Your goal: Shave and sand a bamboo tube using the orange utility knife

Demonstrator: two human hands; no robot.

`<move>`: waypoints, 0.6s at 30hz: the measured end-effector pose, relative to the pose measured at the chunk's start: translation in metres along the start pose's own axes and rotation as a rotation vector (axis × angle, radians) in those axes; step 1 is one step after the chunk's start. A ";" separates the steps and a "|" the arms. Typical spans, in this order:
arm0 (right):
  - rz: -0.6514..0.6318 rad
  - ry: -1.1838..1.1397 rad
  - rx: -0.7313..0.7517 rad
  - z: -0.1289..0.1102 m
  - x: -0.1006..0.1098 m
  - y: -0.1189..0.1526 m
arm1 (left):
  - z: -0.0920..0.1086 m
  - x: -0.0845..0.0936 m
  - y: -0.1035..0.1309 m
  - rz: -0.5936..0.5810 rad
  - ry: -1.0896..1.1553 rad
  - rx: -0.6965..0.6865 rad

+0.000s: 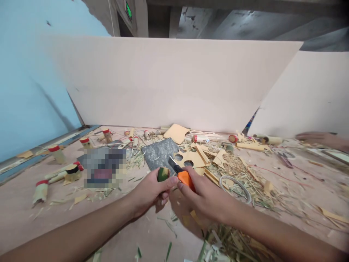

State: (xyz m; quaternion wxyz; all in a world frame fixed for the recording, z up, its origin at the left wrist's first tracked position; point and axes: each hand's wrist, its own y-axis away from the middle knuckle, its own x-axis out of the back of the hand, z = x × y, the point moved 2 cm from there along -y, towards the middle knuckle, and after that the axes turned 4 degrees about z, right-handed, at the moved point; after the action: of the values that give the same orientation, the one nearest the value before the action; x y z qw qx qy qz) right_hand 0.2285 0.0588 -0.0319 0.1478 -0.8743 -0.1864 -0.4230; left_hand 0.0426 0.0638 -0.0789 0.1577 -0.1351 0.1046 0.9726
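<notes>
My left hand is closed around a short piece of green bamboo, whose pale, shaved patch faces up. In my right hand is an orange utility knife. Its blade is out and points up and to the left, just above and beside the bamboo. The left thumb lies close to the knife's orange handle. Behind both hands a dark grey sheet lies flat, next to yellow card with round holes cut in it.
Bamboo shavings litter the tabletop. Several bamboo tubes with red rims, one here, stand or lie at left. A roll of tape lies at right, with scissors farther off. Another person's hand rests at far right. A pale partition closes the back.
</notes>
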 end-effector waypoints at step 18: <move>-0.009 -0.703 -0.335 0.018 -0.011 -0.011 | 0.005 0.002 0.000 0.082 0.045 -0.015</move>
State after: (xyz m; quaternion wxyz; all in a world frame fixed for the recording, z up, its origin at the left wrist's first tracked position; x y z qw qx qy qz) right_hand 0.2297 0.0737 -0.0503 -0.0720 -0.9772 -0.1577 -0.1227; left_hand 0.0397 0.0655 -0.0750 0.1141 -0.1537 0.1063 0.9757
